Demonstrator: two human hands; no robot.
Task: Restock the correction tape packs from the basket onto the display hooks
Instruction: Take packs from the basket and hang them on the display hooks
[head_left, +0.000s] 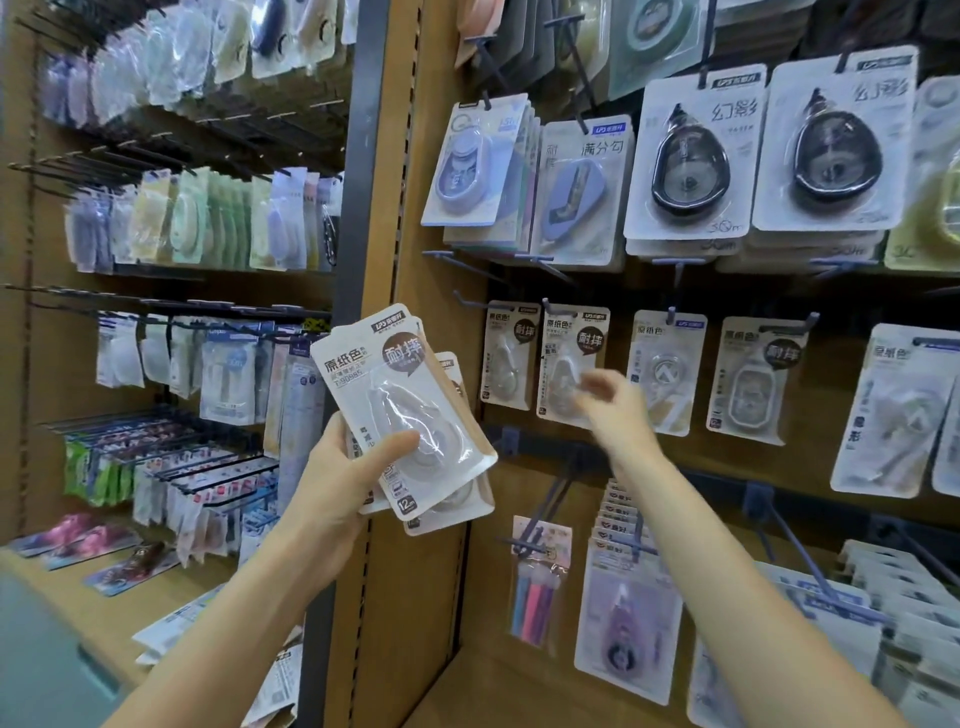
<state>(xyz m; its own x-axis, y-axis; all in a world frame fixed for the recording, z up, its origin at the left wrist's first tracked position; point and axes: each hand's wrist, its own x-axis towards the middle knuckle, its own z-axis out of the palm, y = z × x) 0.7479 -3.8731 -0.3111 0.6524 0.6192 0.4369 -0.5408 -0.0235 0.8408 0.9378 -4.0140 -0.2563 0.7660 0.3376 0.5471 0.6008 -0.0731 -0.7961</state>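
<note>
Here the left hand (332, 483) grips a stack of packs (400, 410) — top one printed "T-90985", "12m"; the right hand (610, 402), blurred, fingers loosely spread, touches a hung pack (569, 364) — holding nothing visible.

Two hands (332, 483), three held packs (400, 395)

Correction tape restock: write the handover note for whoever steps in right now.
Left hand: grips a fanned stack of correction tape packs, thumb across the top pack.
Right hand: blurred, fingers spread at the hanging pack on the middle-row hook; whether it holds it is unclear.
Done: matching brown-label packs already hang on the neighbouring hook.
Left: hang the held stack, one pack at a time. Basket not in view.
</note>
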